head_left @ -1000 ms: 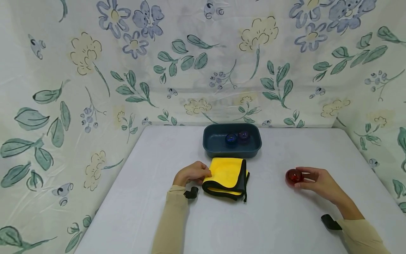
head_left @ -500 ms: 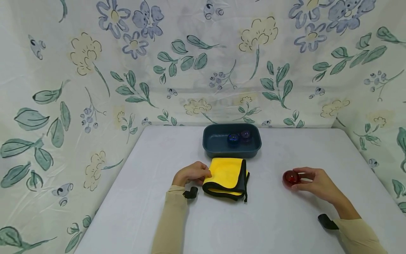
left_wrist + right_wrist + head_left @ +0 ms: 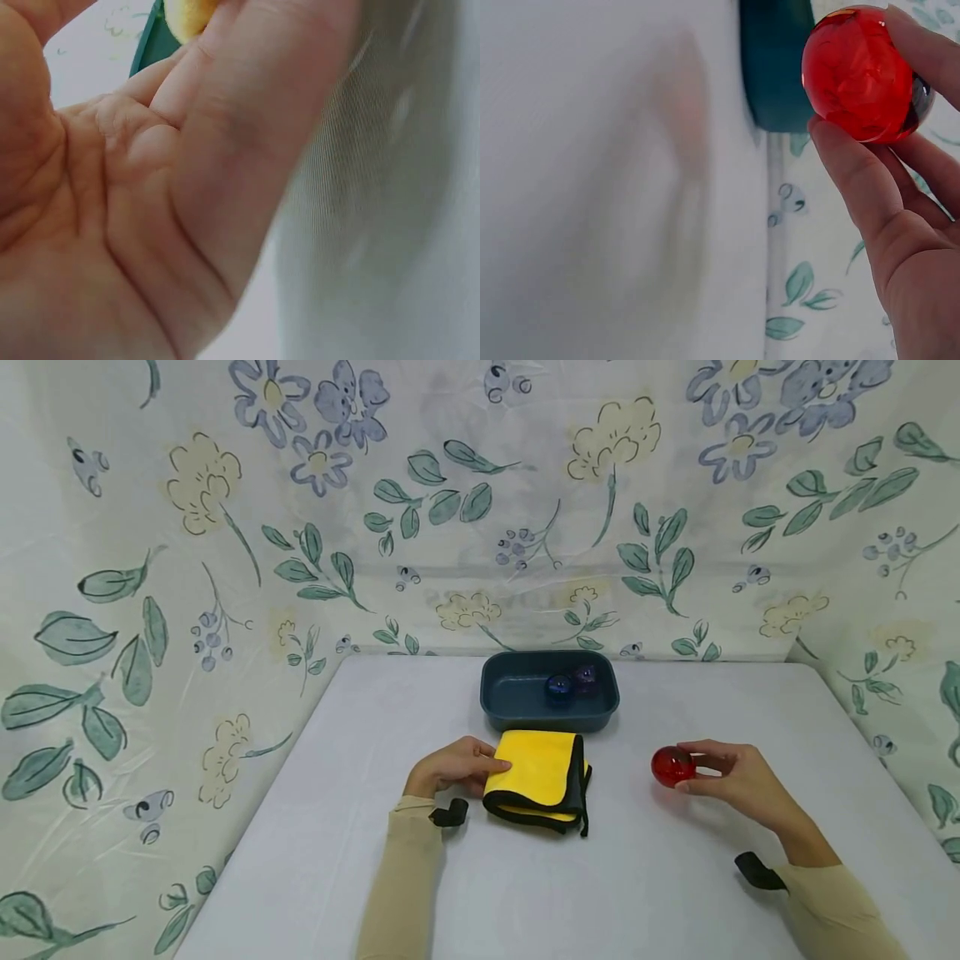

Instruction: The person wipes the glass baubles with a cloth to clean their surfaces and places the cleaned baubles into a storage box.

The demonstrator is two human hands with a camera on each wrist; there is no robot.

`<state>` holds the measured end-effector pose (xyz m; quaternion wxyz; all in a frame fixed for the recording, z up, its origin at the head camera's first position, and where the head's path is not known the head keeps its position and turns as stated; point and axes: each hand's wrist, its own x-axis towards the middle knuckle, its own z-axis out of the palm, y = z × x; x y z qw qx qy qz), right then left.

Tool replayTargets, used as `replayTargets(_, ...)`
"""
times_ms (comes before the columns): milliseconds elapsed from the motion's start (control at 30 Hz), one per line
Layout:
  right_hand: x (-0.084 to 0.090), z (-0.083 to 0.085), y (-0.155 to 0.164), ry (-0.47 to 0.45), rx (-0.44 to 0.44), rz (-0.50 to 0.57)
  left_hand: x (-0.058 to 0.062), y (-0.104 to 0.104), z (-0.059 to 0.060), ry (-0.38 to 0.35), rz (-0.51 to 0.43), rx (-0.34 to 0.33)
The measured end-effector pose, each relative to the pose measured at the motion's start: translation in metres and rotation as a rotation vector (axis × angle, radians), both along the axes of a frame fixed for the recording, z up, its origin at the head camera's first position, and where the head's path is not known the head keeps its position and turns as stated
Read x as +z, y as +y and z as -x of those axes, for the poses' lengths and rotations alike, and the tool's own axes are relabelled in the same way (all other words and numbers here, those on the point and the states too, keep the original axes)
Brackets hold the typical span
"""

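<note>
In the head view my right hand [image 3: 738,781] pinches a clear red ball [image 3: 673,767] between thumb and fingertips. The right wrist view shows this red ball [image 3: 866,75] held up off the white surface, its shadow on the table. My left hand [image 3: 459,766] grips the left edge of a folded yellow cloth [image 3: 536,768] with black trim, thumb on top and the other fingers partly hidden at its side. In the left wrist view the palm [image 3: 127,225] fills most of the picture, and only a bit of yellow cloth [image 3: 189,16] shows past the fingers.
Just behind the cloth stands a dark blue-green tray [image 3: 517,722] near the back of the white table [image 3: 600,893]. Inside it lie a blue ball [image 3: 559,687] and a purple ball [image 3: 586,677]. A flower-patterned curtain [image 3: 450,552] hangs behind and at both sides.
My right hand has lifted the red ball and brought it left. The left hand and cloth have shifted slightly right. Both balls in the tray have rolled a little to the right.
</note>
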<state>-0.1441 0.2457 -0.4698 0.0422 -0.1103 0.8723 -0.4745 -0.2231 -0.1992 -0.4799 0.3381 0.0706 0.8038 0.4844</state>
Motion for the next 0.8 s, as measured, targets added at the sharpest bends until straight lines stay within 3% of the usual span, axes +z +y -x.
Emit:
replayTargets(367, 0.021, 0.008, -0.028, -0.006, 0.002, 0.093, 0.008, 0.007, 0.001, -0.007, -0.175, -0.017)
replayTargets(800, 0.048, 0.018, -0.057, 0.049, 0.022, 0.141, 0.037, 0.021, -0.012, -0.026, -0.33, -0.049)
